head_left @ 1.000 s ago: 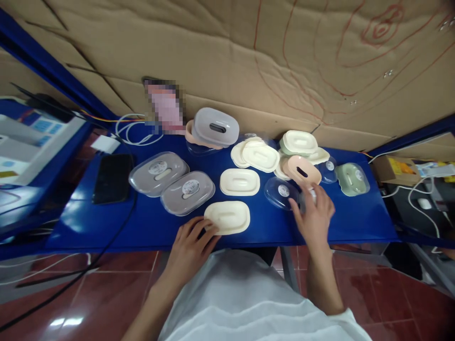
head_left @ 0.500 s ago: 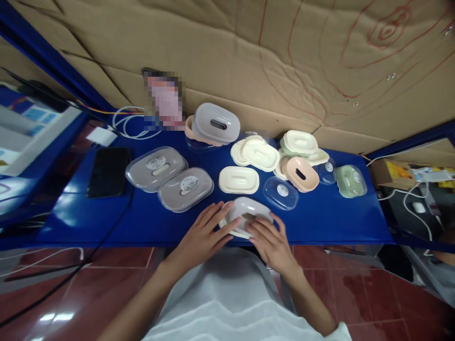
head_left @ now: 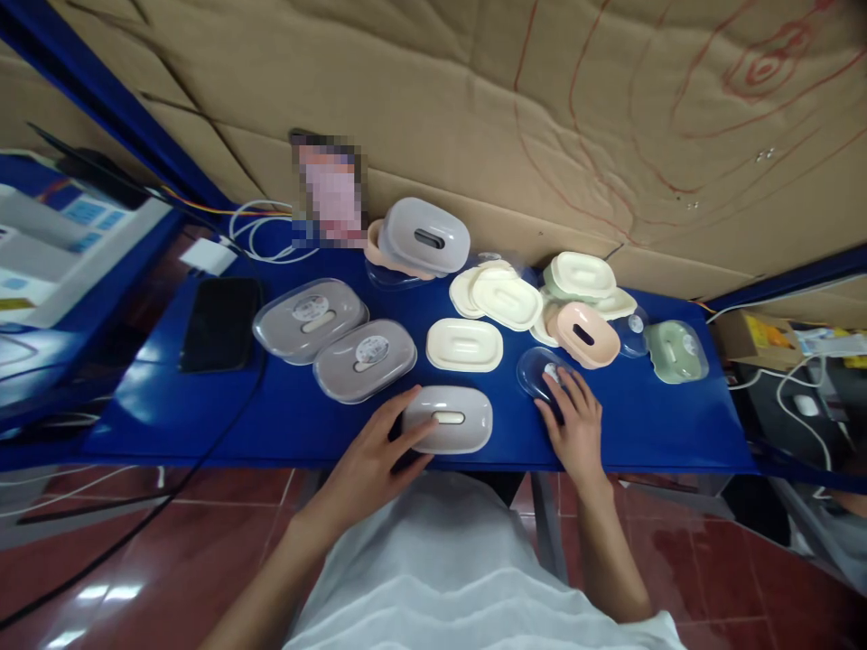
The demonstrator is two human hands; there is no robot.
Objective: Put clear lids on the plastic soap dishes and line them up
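On the table (head_left: pixel 169 429), the front box (head_left: pixel 477 433) lies right of two covered boxes (head_left: pixel 389 363) and left of a loose cover (head_left: pixel 531 368).

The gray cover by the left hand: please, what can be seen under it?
A cream strip shows through the slot of the gray cover; the rest beneath is covered, so I cannot tell.

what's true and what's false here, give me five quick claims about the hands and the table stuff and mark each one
1. The left hand touches a grey cover. True.
2. Both hands are on that cover. False: the right hand has its fingers over a clear lid.
3. The grey cover stands on end. False: it lies flat, slot upward.
4. A peach piece has a dark slot. True.
5. The work surface is red. False: the table is blue.
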